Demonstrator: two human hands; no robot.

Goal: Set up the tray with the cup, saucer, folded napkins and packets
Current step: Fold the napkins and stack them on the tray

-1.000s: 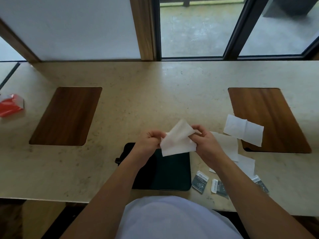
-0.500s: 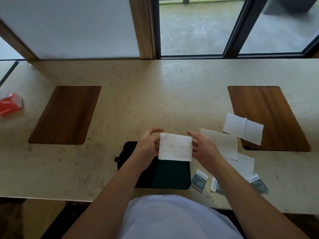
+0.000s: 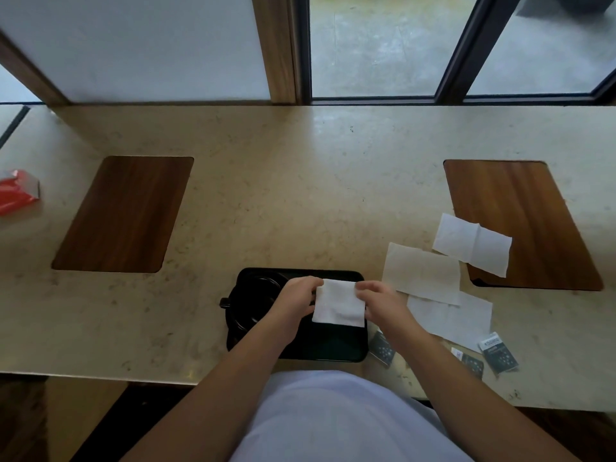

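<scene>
A black tray [image 3: 333,348] lies at the counter's near edge, in front of me. A dark cup on a saucer [image 3: 253,295] stands in its left half, the handle poking out left. A folded white napkin [image 3: 339,303] is over the tray's right half, pinched on its left edge by my left hand [image 3: 296,300] and on its right edge by my right hand [image 3: 380,300]. Whether it rests on the tray I cannot tell. Three unfolded napkins [image 3: 421,273] lie to the right. Dark packets [image 3: 498,353] sit by the near edge, right of the tray.
Two wooden inlays are set into the beige counter, one at the left [image 3: 123,215] and one at the right [image 3: 520,225]; one napkin [image 3: 471,243] overlaps the right inlay. A red packet [image 3: 16,195] lies at the far left. Windows run behind the counter.
The napkin went from a loose shape held up in the air to a neat folded square. Both hands have brought it down over the tray's right half.
</scene>
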